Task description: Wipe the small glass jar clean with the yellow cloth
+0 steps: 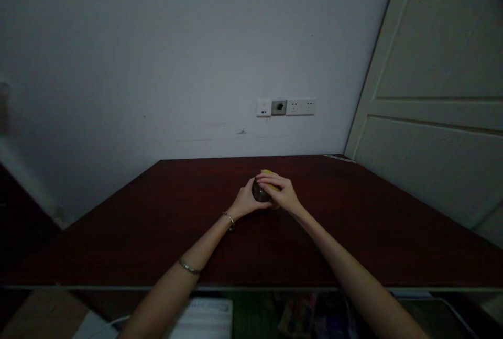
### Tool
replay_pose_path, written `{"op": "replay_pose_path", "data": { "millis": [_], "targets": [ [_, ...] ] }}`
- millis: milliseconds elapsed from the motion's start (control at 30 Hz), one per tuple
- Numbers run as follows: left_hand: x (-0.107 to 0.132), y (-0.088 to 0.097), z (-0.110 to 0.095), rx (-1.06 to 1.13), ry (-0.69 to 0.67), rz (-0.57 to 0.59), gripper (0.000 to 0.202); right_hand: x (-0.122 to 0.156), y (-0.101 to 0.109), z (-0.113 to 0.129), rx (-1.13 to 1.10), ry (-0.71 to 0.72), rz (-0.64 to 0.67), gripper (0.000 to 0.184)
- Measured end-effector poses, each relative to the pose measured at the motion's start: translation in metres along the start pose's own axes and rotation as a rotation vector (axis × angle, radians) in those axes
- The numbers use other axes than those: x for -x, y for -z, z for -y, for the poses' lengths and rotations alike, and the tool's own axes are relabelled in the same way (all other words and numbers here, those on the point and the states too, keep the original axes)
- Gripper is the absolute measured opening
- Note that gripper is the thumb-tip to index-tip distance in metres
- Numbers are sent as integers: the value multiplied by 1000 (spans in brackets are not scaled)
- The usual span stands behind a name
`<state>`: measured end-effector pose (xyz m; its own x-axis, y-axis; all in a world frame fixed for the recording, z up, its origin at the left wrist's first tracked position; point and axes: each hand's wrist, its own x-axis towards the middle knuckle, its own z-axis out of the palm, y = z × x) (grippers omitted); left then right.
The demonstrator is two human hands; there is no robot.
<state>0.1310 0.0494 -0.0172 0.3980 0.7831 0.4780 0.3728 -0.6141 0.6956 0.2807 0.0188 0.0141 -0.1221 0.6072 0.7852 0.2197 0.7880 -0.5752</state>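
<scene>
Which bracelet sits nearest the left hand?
The wrist bracelet, close behind the left hand; the other bracelet sits farther up the forearm.

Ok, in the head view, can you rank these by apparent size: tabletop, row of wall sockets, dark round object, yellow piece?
1. Tabletop
2. Row of wall sockets
3. Unranked: dark round object and yellow piece; less yellow shows, but the hands, left hand and right hand, cover parts.

No text, number or brand can be read; the faint marks on the pale object below the bench are too dim.
</scene>
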Motion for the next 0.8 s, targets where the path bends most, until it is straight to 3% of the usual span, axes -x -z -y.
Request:
{"op": "replay_pose_path", "data": {
  "millis": [133, 300, 400, 667, 800],
  "targets": [
    [-1, -1, 1, 69, -34, -27, 82, -1, 0, 2, 3, 39, 23, 13],
    [-1, 0, 0, 149, -84, -20, 82, -5, 3, -8, -148, -144, -97, 17],
    [-2, -2, 2, 222, -62, -19, 80, -6, 6, -12, -213, -217, -100, 20],
    [-7, -6, -3, 598, 121, -27, 58, -3, 5, -4, -210, -75, -34, 12],
    [-6, -5, -8, 666, 154, -16, 59, -3, 4, -6, -198, -103, -46, 14]
  ]
}}
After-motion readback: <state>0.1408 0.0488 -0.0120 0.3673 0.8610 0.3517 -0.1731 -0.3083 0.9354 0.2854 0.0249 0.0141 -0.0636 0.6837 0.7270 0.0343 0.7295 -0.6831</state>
